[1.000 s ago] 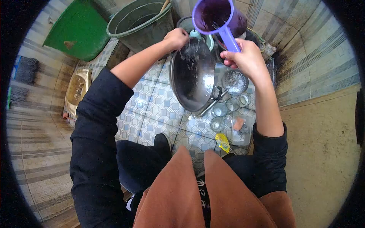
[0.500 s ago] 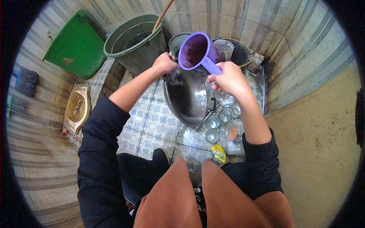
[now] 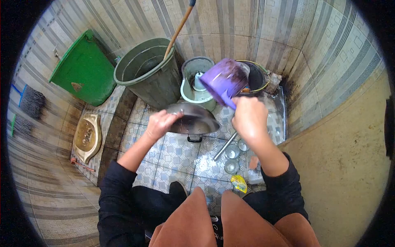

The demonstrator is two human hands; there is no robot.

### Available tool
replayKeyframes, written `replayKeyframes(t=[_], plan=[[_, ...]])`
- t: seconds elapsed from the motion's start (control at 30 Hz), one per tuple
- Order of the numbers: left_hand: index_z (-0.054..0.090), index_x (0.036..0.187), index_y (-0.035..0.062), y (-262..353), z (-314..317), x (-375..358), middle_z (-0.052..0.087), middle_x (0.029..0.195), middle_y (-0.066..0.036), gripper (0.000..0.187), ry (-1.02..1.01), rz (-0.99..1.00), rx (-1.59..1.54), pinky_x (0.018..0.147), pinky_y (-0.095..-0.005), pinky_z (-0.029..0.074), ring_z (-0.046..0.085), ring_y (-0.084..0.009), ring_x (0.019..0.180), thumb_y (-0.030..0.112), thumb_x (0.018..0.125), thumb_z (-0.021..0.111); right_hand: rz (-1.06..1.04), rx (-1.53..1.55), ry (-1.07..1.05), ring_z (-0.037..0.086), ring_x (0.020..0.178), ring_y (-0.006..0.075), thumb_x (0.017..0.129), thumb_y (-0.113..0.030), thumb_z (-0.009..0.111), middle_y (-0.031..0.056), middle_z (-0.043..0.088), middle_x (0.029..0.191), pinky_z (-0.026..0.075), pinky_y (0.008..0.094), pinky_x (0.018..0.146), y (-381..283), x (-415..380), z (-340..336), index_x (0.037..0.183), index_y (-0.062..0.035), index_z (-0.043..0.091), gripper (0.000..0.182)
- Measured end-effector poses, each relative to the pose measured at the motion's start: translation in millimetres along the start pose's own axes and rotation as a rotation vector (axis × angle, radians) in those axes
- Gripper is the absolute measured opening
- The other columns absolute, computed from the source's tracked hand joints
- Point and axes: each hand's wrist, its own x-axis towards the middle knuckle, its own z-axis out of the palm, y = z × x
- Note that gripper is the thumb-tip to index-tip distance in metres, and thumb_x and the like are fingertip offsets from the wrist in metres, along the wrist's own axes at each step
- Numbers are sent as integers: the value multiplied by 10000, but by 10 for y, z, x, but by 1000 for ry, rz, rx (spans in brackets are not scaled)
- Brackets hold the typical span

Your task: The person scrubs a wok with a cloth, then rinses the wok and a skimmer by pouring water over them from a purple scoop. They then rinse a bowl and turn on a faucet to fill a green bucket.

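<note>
Near the middle of the view, my left hand (image 3: pixel 161 123) grips the rim of a dark metal wok (image 3: pixel 193 123), which is tilted above the tiled floor with one black handle toward me. My right hand (image 3: pixel 250 118) is closed round the handle of a purple dipper (image 3: pixel 224 80), which is tipped over to the upper right of the wok. Below my right hand, glass cups (image 3: pixel 231 166) stand on the wet floor beside a metal rod-like handle (image 3: pixel 225 146). A yellow packet (image 3: pixel 238 184) lies nearer my feet.
A large grey-green bin (image 3: pixel 152 78) with a wooden stick stands at the back. A green tub (image 3: pixel 84 70) is at the left, above a squat toilet (image 3: pixel 87 138). A pale green pail (image 3: pixel 197 94) and a black bucket (image 3: pixel 257 76) stand by the wall.
The wok has turned from nearly upright and wide open to a flatter tilt and moved left. The dipper has tipped over and lowered, uncovering the pale green pail.
</note>
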Motion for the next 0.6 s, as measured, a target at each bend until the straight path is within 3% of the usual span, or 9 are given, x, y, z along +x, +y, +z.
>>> replayKeyframes(t=[0.2,0.23,0.27,0.4,0.43,0.5,0.53,0.6], plan=[[610,822,174,64,3,-30,442,518,63,226,85,162,77,423,-223,388,385,-93,437,47,637,587,-147,108,-70,568,592,322,565,-1,547,166,563,604,456,396,564,-291,-151,37,859,-118,623,326],[610,819,177,44,3,-41,424,509,65,228,100,170,79,427,-224,384,371,-95,432,45,635,590,-166,97,-27,572,575,318,606,-12,520,166,559,591,457,392,538,-322,-125,94,808,-89,610,234],[598,822,219,20,20,-63,370,520,68,226,110,155,143,464,-214,367,382,-82,463,155,606,599,-186,85,19,576,558,315,648,-24,492,165,555,577,459,389,512,-358,-87,154,757,-60,597,155],[606,862,223,-92,-98,-189,446,584,96,262,153,82,177,546,-235,346,392,-74,479,162,607,606,-224,82,182,568,562,317,648,-16,492,156,551,586,450,393,505,-450,294,381,798,-46,581,177],[611,782,178,-130,-131,-186,369,453,67,171,235,42,157,513,-260,334,335,-100,423,59,659,608,-242,73,196,568,562,317,648,-16,492,156,551,586,450,393,505,-502,441,438,798,-46,581,177],[580,681,147,-304,-188,-288,360,447,56,100,322,-21,141,515,-263,328,337,-111,424,78,632,633,-328,131,252,563,638,296,649,-87,574,104,577,700,440,393,560,-698,771,468,929,-99,559,281],[573,660,153,-415,-238,-407,449,535,53,69,245,-87,166,558,-258,363,413,-110,495,129,613,616,-333,139,235,560,655,290,670,-118,563,99,576,739,443,387,571,-861,937,489,937,-101,552,267],[538,623,135,-627,-299,-535,447,533,34,74,236,-110,142,558,-270,371,420,-130,505,120,614,609,-445,232,302,560,663,293,681,-127,545,108,575,752,446,383,578,-1250,1343,659,939,-99,550,260]])
